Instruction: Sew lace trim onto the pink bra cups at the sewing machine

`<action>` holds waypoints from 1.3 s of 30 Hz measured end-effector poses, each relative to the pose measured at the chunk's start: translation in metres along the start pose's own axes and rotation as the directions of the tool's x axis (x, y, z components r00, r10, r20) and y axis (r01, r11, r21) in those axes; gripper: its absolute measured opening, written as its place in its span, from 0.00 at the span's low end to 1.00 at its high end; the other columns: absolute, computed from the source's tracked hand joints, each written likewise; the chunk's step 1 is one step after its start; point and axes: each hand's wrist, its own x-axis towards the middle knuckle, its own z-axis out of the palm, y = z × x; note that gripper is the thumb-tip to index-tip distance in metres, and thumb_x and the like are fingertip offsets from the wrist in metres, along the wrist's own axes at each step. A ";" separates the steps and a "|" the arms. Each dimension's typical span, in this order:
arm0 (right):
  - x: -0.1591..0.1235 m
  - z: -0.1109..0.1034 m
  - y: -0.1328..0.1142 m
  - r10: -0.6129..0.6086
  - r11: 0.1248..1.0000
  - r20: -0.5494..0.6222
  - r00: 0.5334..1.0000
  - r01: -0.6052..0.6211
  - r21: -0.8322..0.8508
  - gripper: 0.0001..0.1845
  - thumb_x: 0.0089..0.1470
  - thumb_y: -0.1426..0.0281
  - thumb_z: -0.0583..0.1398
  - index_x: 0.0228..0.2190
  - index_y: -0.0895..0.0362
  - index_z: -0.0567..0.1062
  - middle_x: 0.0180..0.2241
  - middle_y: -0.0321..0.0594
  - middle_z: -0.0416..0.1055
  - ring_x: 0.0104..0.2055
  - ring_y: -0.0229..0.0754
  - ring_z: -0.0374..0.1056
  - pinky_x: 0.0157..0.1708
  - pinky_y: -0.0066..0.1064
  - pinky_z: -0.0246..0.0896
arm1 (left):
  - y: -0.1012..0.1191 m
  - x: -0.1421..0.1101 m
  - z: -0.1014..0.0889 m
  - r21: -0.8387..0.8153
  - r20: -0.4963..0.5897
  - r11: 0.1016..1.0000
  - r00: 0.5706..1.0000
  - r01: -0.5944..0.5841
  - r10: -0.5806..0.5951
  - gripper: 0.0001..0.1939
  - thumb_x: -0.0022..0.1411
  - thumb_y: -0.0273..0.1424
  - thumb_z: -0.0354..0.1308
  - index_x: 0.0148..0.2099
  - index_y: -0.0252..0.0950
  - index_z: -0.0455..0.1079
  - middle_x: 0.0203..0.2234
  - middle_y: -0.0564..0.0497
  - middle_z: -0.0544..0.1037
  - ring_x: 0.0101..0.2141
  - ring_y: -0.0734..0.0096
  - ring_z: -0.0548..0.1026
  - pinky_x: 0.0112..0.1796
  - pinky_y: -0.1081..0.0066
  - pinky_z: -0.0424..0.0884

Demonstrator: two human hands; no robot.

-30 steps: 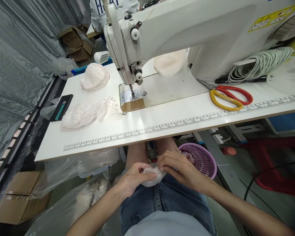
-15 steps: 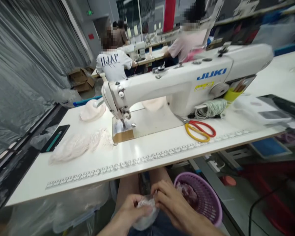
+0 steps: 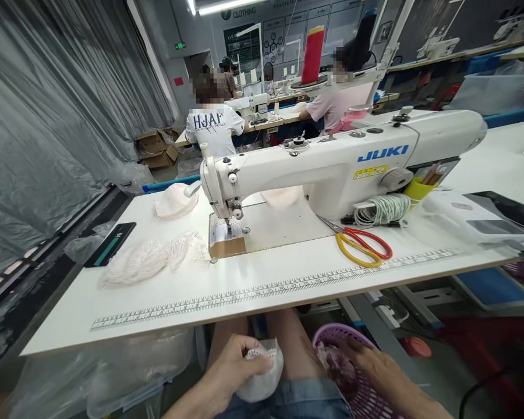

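My left hand [image 3: 236, 365] pinches a small white pouch-like fabric piece [image 3: 262, 385] with a lacy edge, held over my lap below the table's front edge. Thumb and fingers close on its upper rim. To the right, my right hand [image 3: 373, 368] is over the purple plastic basket [image 3: 332, 330], its fingers blurred and partly lost against the dark contents. Crumpled reddish-purple material [image 3: 335, 364] lies in that basket beside the fingers. I cannot tell whether the right hand touches it.
A white JUKI sewing machine [image 3: 332, 169] stands on the white table [image 3: 279, 291]. Scissors [image 3: 362, 244] lie by a printed ruler strip [image 3: 244, 295]. White lacy fabric [image 3: 140, 262] and a pale fabric piece [image 3: 175, 202] rest at left. Two people [image 3: 213, 125] sit at machines beyond.
My right hand has left the white fabric piece and moved right to the purple basket. My left hand keeps hold of the piece. The view has tilted up slightly.
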 end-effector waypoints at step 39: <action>0.061 -0.024 -0.109 -0.191 0.753 0.126 0.973 0.063 0.655 0.06 0.62 0.72 0.51 0.34 0.55 0.67 0.35 0.38 0.66 0.37 0.39 0.62 0.38 0.31 0.56 | 0.007 -0.021 0.008 -0.007 0.159 0.995 0.982 -0.098 0.098 0.19 0.53 0.42 0.61 0.26 0.29 0.71 0.22 0.54 0.62 0.27 0.76 0.57 0.29 0.74 0.50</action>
